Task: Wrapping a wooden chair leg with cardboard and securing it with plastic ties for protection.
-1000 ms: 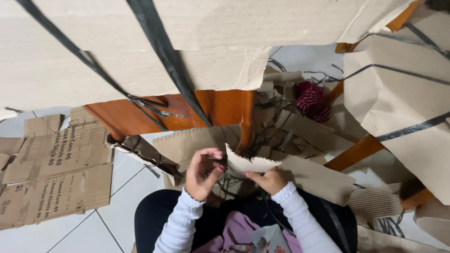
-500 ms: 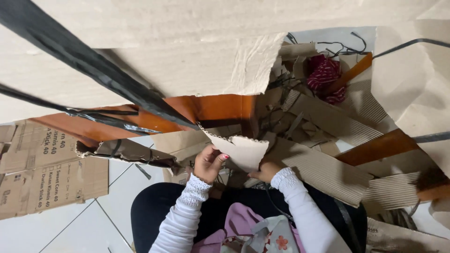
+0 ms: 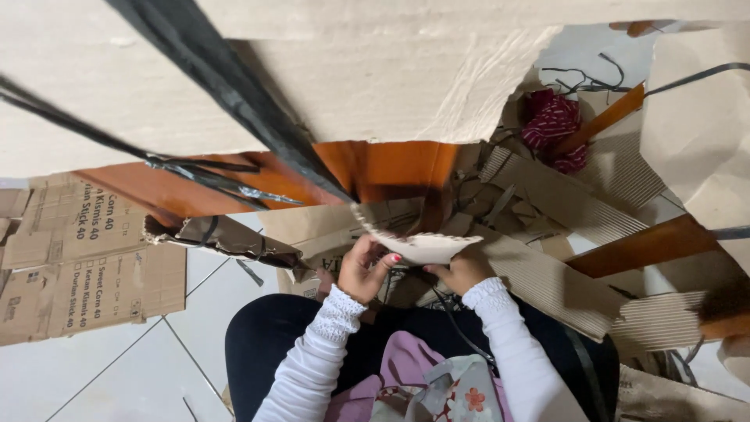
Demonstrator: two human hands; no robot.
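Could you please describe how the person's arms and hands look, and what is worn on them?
Both arms are covered by long white sleeves with a fine ribbed texture, ending in white lace-like cuffs at the wrists. The left hand is bare, with red polish on a fingernail. The right hand is also bare; its nails are not visible. No rings, watch or gloves can be seen.

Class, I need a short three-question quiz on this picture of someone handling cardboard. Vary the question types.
1. True or false: both hands grip the small pale cardboard piece with a zigzag edge.
2. Which hand shows red nail polish? A left hand B right hand
3. Fill in: the flattened printed brown cardboard box lies on the white ____ floor.

Key: 1 true; 2 A; 3 tiled.
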